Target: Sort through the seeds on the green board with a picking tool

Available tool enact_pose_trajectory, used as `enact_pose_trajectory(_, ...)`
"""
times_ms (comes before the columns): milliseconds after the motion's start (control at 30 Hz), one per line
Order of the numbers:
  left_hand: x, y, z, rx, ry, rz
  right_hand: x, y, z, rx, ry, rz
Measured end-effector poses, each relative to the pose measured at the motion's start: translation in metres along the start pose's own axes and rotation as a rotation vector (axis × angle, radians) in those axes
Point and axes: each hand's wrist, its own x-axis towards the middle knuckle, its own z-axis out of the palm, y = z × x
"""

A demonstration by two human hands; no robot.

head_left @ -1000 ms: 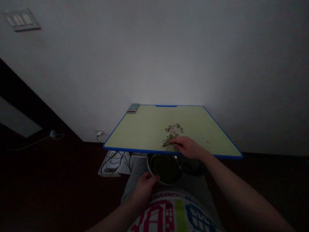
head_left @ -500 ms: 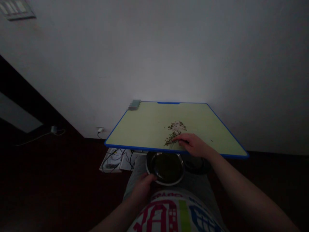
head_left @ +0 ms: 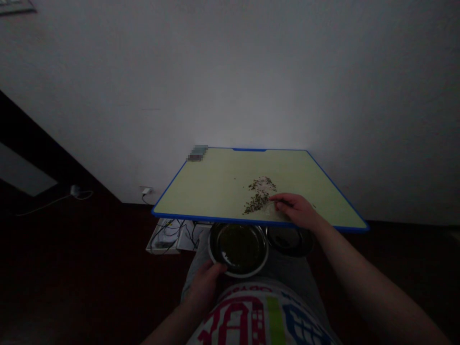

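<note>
My left hand [head_left: 206, 282] grips the near-left rim of a round metal bowl [head_left: 264, 261] on my lap, thumb over the edge. Dark contents fill its inside, too dim to name. Above the pale yellow-green tabletop, my right hand [head_left: 296, 210] has its index finger stretched out and the other fingers partly curled, with nothing visibly held. That fingertip is at the right edge of a heap of small dark grains [head_left: 256, 203]. Just behind the heap lies a scatter of pale bits mixed with dark grains [head_left: 263, 184].
The blue-edged table [head_left: 215, 167] stands against a wall, a blurred object [head_left: 197, 153] on its far-left corner. A second dark bowl [head_left: 290, 239] sits right of the metal bowl, below the table edge. White boxes with cables [head_left: 167, 237] lie under the table's left side.
My right hand has moved right, from over the dark grains to their right edge, uncovering more of the heap. The metal bowl and my left hand have shifted slightly left, showing more of the second bowl.
</note>
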Motion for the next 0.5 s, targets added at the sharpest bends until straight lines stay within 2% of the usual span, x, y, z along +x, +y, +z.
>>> enact_pose_trajectory(300,0.001,0.009,0.010,0.037,-0.028,-0.055,-0.002,0.005,0.000,0.186,0.049,0.084)
enact_pose_trajectory(500,0.003,-0.002,0.014,0.000,-0.163,-0.016,-0.004,0.005,0.001,0.151,0.108,0.077)
